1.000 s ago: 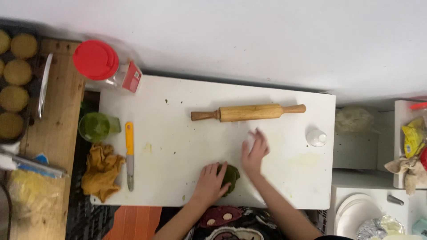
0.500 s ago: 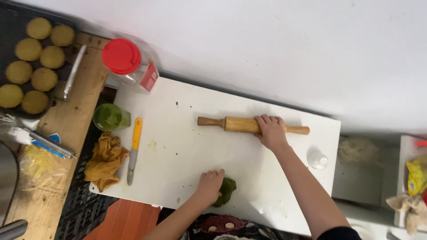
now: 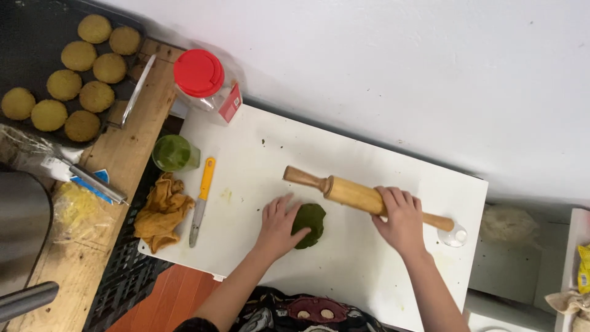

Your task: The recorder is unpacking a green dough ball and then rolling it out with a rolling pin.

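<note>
Near the lower middle of the frame, on the white worktop [image 3: 258, 154], the left hand [image 3: 278, 225] lies flat with fingers released against the green dough [image 3: 310, 224], while the right hand [image 3: 401, 219] has its fingers clenched over the wooden rolling pin [image 3: 347, 193] just above it.

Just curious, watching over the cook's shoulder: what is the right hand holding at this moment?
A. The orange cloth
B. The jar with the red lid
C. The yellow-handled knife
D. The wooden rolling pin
D: the right hand grips the wooden rolling pin on the white board, while the left hand rests against the green dough.
</note>
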